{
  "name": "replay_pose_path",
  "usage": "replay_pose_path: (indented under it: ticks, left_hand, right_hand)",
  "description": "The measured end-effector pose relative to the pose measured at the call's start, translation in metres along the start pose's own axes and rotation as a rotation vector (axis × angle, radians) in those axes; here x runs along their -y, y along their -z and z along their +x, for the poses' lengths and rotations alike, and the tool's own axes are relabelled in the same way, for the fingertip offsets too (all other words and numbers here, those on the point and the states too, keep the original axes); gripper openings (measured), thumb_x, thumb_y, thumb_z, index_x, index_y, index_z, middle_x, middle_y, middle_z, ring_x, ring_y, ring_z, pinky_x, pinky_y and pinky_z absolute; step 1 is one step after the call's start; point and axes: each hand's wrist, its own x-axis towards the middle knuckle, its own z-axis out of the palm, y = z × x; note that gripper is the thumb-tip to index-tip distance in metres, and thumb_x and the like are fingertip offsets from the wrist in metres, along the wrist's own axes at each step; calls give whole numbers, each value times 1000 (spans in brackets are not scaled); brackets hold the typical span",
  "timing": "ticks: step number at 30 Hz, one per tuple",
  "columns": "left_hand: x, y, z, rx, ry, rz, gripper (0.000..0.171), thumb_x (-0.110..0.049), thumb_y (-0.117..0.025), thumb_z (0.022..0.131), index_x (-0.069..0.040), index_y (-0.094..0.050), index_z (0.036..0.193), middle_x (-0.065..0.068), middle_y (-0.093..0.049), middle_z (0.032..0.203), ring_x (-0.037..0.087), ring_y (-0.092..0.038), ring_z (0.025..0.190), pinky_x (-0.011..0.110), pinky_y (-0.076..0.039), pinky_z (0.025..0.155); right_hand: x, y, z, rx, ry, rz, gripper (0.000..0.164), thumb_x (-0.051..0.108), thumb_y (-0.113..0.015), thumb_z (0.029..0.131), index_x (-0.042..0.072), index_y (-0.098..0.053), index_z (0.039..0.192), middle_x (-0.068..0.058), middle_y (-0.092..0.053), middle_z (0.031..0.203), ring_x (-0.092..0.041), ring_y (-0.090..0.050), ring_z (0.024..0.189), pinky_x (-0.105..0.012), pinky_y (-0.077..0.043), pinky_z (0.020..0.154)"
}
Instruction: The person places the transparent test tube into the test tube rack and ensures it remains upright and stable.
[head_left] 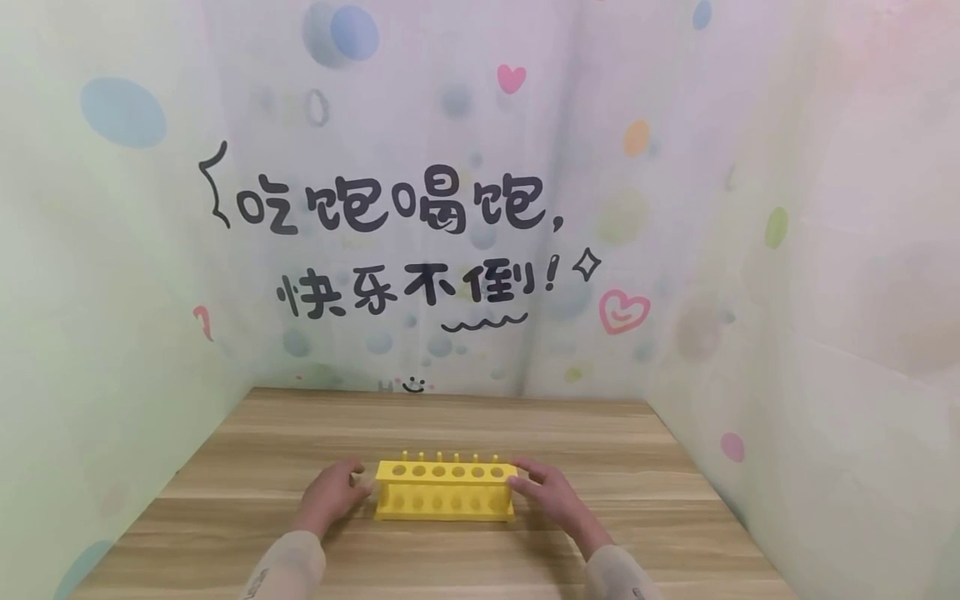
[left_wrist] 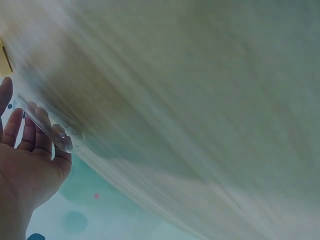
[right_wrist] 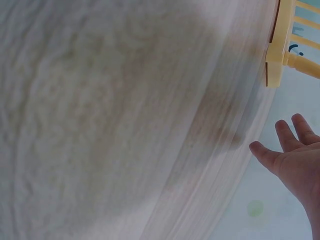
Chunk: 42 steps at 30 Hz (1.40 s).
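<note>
A yellow test tube rack [head_left: 446,515] stands upright on the table, with a row of round holes in its top and a row of short pegs behind. At its left end is my left hand [head_left: 330,497], thumb and fingers extended toward it; whether they touch cannot be told. My right hand [head_left: 553,496] is at the other end, its thumb at the top right corner and fingers reaching behind. The left wrist view shows the left hand [left_wrist: 32,162] with loosely bent fingers. In the right wrist view, the right hand [right_wrist: 300,160] has several fingers spread, below a rack corner [right_wrist: 276,57].
The wood-grain table [head_left: 442,567] runs back to a printed curtain [head_left: 420,108] with black lettering, dots and hearts. Curtain panels also close off the left and right sides. Pale sleeves [head_left: 288,567] cover both forearms.
</note>
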Motion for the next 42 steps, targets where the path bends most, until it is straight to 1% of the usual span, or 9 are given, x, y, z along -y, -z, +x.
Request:
replay_pose_path:
  ticks: [4,14,19,23,27,31,34,37,42]
  left_hand:
    - [1,-2,0,-2,-12,12,39,-17,-74,86,2,-64,119,9,-65,96,26,-62,90,51,-53,80]
    - [1,-3,-1,6,-44,26,31,-10,-71,86,3,-67,114,11,-67,97,27,-63,89,53,-52,84]
    - [1,-1,-3,1,-47,24,30,-8,-69,86,2,-68,114,10,-67,94,26,-62,86,51,-53,80]
    - [0,4,-4,-15,-38,-11,32,-7,-67,87,1,-67,118,6,-65,89,21,-59,78,43,-52,69]
    - [-1,10,-5,-35,-43,-70,35,-5,-64,89,4,-64,123,4,-60,83,18,-52,69,33,-46,61]
    - [-3,16,-4,-70,-46,-125,34,-4,-62,91,6,-63,123,5,-59,86,18,-51,70,32,-46,62]
    - [-3,19,-3,-93,-37,-161,33,-5,-61,93,6,-62,124,7,-60,91,19,-53,75,33,-47,64]
    - [-3,22,-1,-100,-27,-200,33,-5,-61,93,6,-61,125,8,-61,92,19,-53,76,33,-47,62]
    - [-2,25,1,-104,-15,-228,34,-5,-62,93,6,-61,125,8,-60,91,18,-51,71,30,-45,57]
  right_hand:
    - [1,0,-1,1,-4,3,47,33,-63,98,5,-59,136,-24,-48,145,-56,-40,130,-66,-36,104]
    - [2,-1,-2,8,-3,24,49,34,-63,97,5,-58,137,-23,-49,145,-55,-39,131,-66,-35,104]
    - [1,-1,-2,10,-8,17,50,36,-63,97,5,-58,137,-23,-48,145,-55,-39,131,-65,-36,105]
    - [2,-1,-2,3,-7,7,49,34,-63,98,5,-58,136,-23,-49,144,-55,-40,130,-66,-36,104]
    - [11,-1,-6,-2,-11,11,47,30,-62,98,2,-57,136,-26,-48,144,-58,-39,129,-67,-36,103]
    - [9,-1,-5,4,-22,1,49,32,-62,98,3,-57,137,-26,-47,144,-57,-39,130,-66,-36,104]
    - [0,0,-1,8,-21,-13,52,39,-63,97,6,-58,138,-23,-47,145,-55,-40,131,-65,-36,104]
    - [-1,1,-1,9,-24,-10,53,40,-63,97,7,-57,138,-23,-47,146,-54,-39,131,-65,-35,105]
    - [-2,1,0,5,-36,2,53,39,-63,97,7,-57,138,-23,-46,146,-55,-39,132,-65,-36,104]
